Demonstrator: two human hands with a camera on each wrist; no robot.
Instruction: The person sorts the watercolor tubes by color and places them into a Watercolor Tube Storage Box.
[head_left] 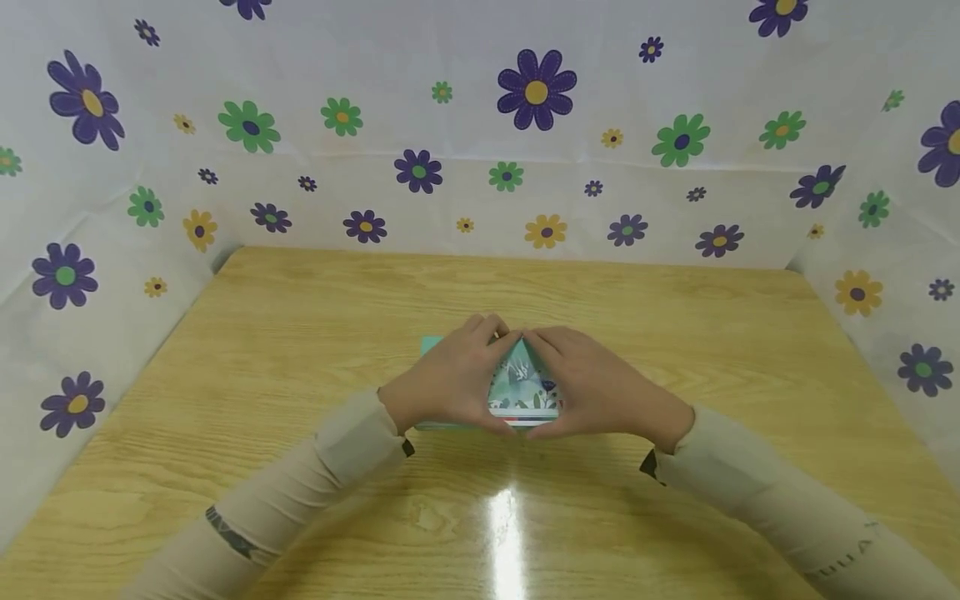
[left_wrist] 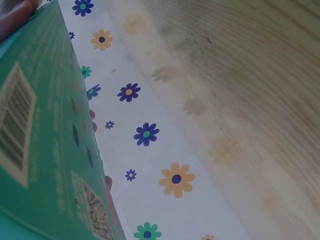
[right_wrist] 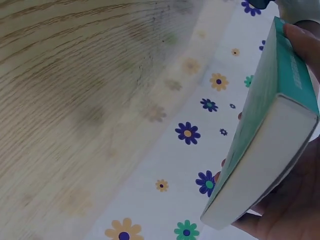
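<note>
Between both hands is a teal, flower-printed box (head_left: 522, 385) with pale script lettering on its upper face. My left hand (head_left: 459, 372) grips its left side, and my right hand (head_left: 603, 385) grips the right. The index fingertips come together over the far part, while the thumbs lie along the near edge. A barcode (left_wrist: 17, 122) and a QR code (left_wrist: 95, 207) show on the green underside in the left wrist view. The right wrist view shows a plain white end face (right_wrist: 265, 162), held up off the table. The hands cover much of the box's upper face.
The box is over the middle of a wood-grain table (head_left: 360, 317). A white cloth (head_left: 465, 125) printed with purple, green and yellow flowers stands along its back and both sides. Glare (head_left: 506, 533) shines on the near tabletop.
</note>
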